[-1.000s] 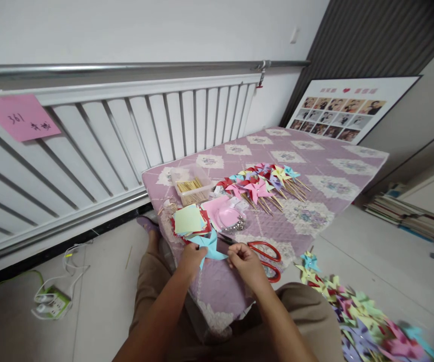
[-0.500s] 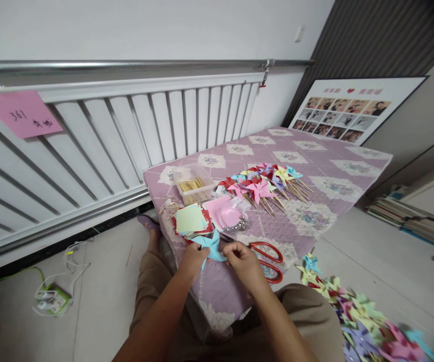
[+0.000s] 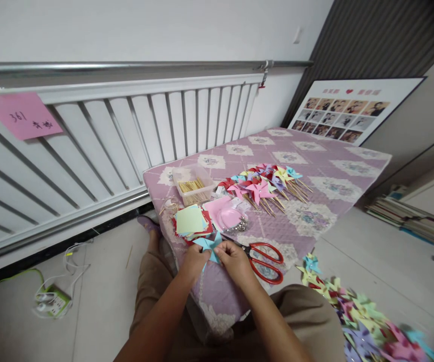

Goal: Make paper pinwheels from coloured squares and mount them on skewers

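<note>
A light-blue paper pinwheel (image 3: 210, 244) is held between my two hands over the near corner of the table. My left hand (image 3: 195, 261) is closed on its left side, thumb on top. My right hand (image 3: 232, 256) pinches the right side of the paper near its middle; whether a small pin is between the fingertips I cannot tell. Scissors with red handles (image 3: 267, 261) lie beside my right hand. A stack of coloured paper squares (image 3: 191, 221) sits just beyond my left hand. Past the hands is a clear case (image 3: 235, 218) with pink paper and small silvery pieces.
An open plastic box of thin wooden sticks (image 3: 193, 186) stands behind the papers. Finished pinwheels on sticks (image 3: 264, 183) are heaped on the quilted table cover (image 3: 239, 150). More pinwheels (image 3: 367, 317) lie on the right. A radiator (image 3: 164, 118) runs behind; a green power strip (image 3: 57, 300) lies on the floor.
My right hand has moved left and inward, bringing its pinch from the pinwheel's right tip to near its centre. The left hand keeps its hold.
</note>
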